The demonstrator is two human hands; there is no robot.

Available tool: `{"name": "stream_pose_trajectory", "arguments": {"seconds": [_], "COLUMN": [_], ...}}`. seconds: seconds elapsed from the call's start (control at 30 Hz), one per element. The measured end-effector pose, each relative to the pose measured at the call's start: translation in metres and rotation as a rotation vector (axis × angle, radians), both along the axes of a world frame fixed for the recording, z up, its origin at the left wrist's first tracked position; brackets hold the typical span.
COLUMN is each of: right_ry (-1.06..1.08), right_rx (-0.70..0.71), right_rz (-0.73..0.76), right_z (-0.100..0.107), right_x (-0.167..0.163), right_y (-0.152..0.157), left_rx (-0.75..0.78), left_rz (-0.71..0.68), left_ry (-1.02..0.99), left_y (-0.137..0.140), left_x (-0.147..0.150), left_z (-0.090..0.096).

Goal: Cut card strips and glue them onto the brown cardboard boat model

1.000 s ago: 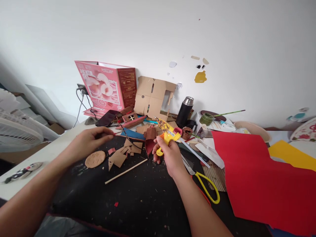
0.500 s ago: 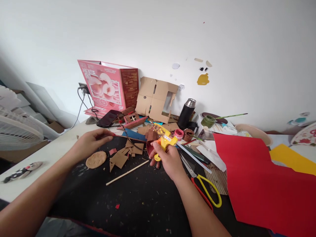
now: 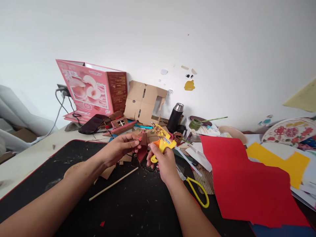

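My right hand (image 3: 164,161) is wrapped round the handle of a yellow hot glue gun (image 3: 161,138), its stained nozzle pointing up and to the left. Just left of the gun, my left hand (image 3: 123,147) pinches a small red piece (image 3: 140,138) between thumb and fingers; what exactly it is, I cannot make out. Behind and below the two hands is a dark red cardboard piece (image 3: 142,153), partly hidden. A wooden stick (image 3: 113,184) lies on the black mat (image 3: 138,210) in front of them. Brown cardboard scraps (image 3: 108,171) are partly covered by my left hand and forearm.
Scissors with a yellow handle (image 3: 203,197) lie right of my right forearm, beside a large red sheet (image 3: 237,177). At the back stand a black thermos (image 3: 174,118), a cardboard panel (image 3: 135,102) and a pink box (image 3: 91,87). A small painted house part (image 3: 120,123) lies behind my left hand.
My left hand has moved right, from the mat's far left side to beside the glue gun, with a small red piece in its fingers. The view has turned somewhat right.
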State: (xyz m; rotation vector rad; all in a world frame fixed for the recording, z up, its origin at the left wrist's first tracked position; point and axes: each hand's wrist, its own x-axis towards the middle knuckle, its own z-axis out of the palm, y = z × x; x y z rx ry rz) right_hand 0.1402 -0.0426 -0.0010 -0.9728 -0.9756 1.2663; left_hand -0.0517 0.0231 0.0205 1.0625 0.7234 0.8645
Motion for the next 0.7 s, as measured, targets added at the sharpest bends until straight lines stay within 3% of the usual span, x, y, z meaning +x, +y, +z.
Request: {"name": "stream_pose_trajectory", "arguments": {"seconds": [0.3, 0.7], "right_ry": [-0.029, -0.033], "right_rx": [-0.039, -0.035], "right_rz": [-0.001, 0.071], "right_z": [-0.005, -0.007], "right_x": [-0.002, -0.006], "right_y": [0.001, -0.001], "left_rx": [-0.136, -0.136], "left_rz": [-0.109, -0.16], "left_ry": [-0.197, -0.175], "left_y": [-0.013, -0.023], "left_x": [0.004, 0.008], "left_z": [-0.026, -0.022]}}
